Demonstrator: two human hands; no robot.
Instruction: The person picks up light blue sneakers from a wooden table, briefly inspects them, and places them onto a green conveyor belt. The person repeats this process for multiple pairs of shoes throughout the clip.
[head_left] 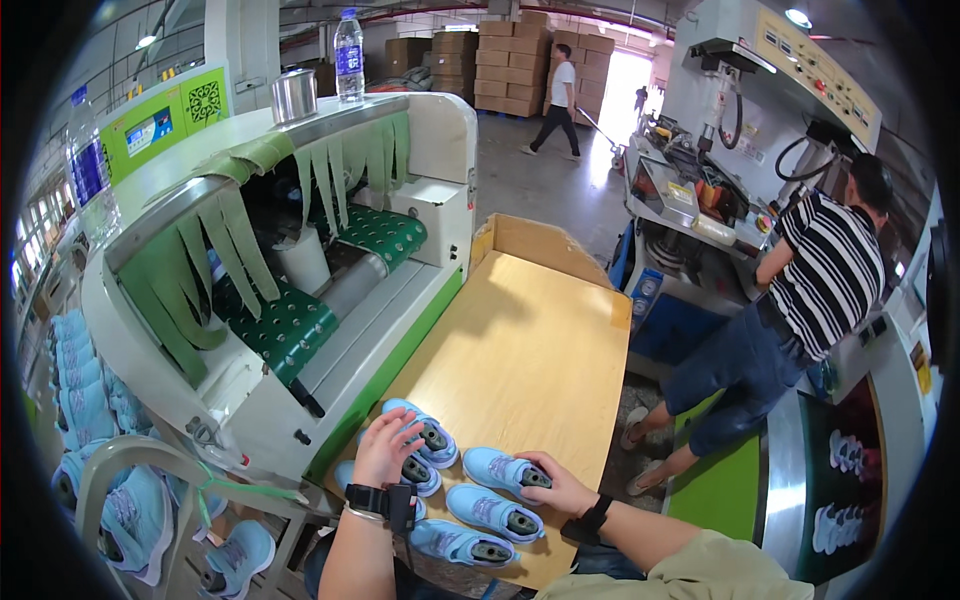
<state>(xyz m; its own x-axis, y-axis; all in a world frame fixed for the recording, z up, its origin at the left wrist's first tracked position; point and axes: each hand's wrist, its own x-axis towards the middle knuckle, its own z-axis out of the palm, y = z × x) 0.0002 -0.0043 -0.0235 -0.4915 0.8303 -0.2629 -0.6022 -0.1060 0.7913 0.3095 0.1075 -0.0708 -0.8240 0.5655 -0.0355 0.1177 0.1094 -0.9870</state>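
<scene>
Seemingly, both hands (385,447) grip shoes (500,470).

Brightness: even, bright indoor light across the work area.
Source: ceiling lamps (797,16) overhead; daylight glares white through the far doorway (628,75).
Shadows: soft, short beneath both hands.
Sharpness: crisp at the hands, softer outward.
Distortion: fisheye bends edges; black vignette rings the rim.

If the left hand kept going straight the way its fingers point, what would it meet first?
The left hand points up-right over a light blue shoe; beyond that shoe the bare wooden table looks free, though depth is unclear.
</scene>
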